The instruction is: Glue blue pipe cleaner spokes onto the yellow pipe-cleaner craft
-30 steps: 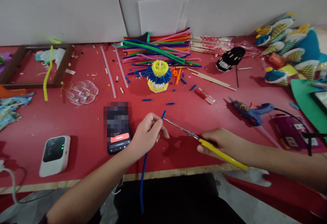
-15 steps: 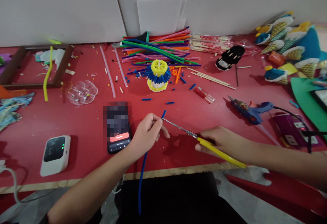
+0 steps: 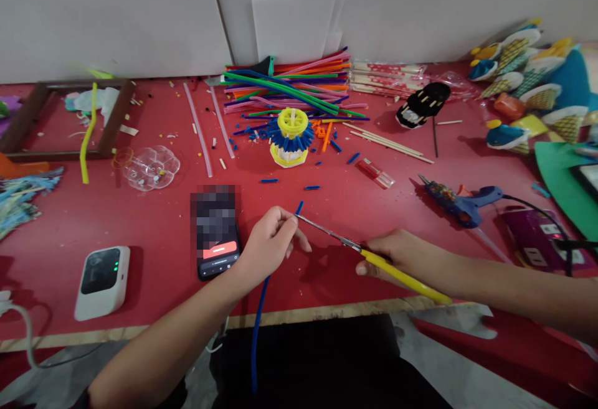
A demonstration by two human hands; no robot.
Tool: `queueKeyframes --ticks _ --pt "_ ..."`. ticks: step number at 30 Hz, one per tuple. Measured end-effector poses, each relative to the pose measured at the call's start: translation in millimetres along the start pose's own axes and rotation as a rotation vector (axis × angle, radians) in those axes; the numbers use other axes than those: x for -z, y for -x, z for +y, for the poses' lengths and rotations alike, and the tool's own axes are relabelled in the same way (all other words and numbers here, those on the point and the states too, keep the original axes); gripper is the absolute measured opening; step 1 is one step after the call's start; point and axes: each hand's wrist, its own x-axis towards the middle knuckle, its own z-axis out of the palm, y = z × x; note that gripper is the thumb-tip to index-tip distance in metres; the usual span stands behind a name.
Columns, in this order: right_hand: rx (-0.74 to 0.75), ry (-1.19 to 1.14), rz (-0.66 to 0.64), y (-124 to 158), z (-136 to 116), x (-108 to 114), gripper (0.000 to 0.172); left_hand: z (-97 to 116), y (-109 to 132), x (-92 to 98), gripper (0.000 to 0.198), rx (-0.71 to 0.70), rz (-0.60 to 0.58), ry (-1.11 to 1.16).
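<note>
Between thumb and forefinger, my left hand (image 3: 271,241) pinches a blue pipe cleaner (image 3: 258,334). Its short end sticks up past the fingertips, and its long tail hangs over the table edge. My right hand (image 3: 404,256) is closed on yellow-handled scissors (image 3: 397,277), whose blade tips meet the pipe cleaner at my left fingertips. Two short cut blue pieces (image 3: 313,188) lie just beyond. Farther back stands a small yellow, blue and white model (image 3: 291,138) with a wheel-like yellow top.
A phone (image 3: 217,235) lies left of my left hand, with a white device (image 3: 103,281) farther left. Colourful pipe cleaners (image 3: 289,88) are heaped at the back. A blue glue gun (image 3: 460,200) and a purple power strip (image 3: 542,238) lie right, near a black model (image 3: 423,104).
Hardly anything differs. Both hands, the scissors and the pipe cleaner keep their places; the view has shifted very slightly.
</note>
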Motion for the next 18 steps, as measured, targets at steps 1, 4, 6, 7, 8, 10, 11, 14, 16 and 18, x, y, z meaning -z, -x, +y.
queueKeyframes --ticks 1,4,6,7,8,10,11,14,16,18 --pt "0.007 -0.009 0.000 -0.1 -0.3 0.1 0.078 -0.6 -0.3 0.4 0.015 0.002 -0.001 -0.003" --pt "0.041 -0.034 0.006 -0.5 0.7 0.3 0.078 -2.2 -0.9 1.3 0.016 0.002 -0.005 -0.002" --pt "0.049 -0.039 0.002 -0.9 2.2 0.0 0.077 -2.8 -0.8 1.3 0.016 -0.001 -0.001 0.011" --pt "0.053 -0.040 0.001 -1.0 3.2 -0.3 0.077 -3.0 -0.7 1.1 0.016 -0.003 0.003 0.021" --pt "0.063 -0.041 0.000 -1.2 4.2 -0.9 0.076 -3.2 -0.5 0.9 0.016 -0.003 0.007 0.032" --pt "0.091 -0.048 0.001 -1.5 6.9 -2.1 0.074 -3.5 -0.3 0.5 0.016 -0.003 0.007 0.049" --pt "0.100 -0.049 0.003 -1.6 8.4 -2.5 0.074 -3.6 -0.2 0.4 0.016 -0.004 0.007 0.056" --pt "0.066 0.015 0.038 -0.8 13.7 -0.6 0.075 -3.9 -0.4 0.5 0.016 0.000 0.006 0.065" --pt "0.009 0.129 0.116 1.3 18.1 4.5 0.074 -3.5 -0.6 0.7 0.015 0.012 0.005 0.075" --pt "-0.058 0.282 0.235 4.3 24.9 11.7 0.069 -2.8 -0.9 0.8 0.015 0.019 -0.002 0.092"
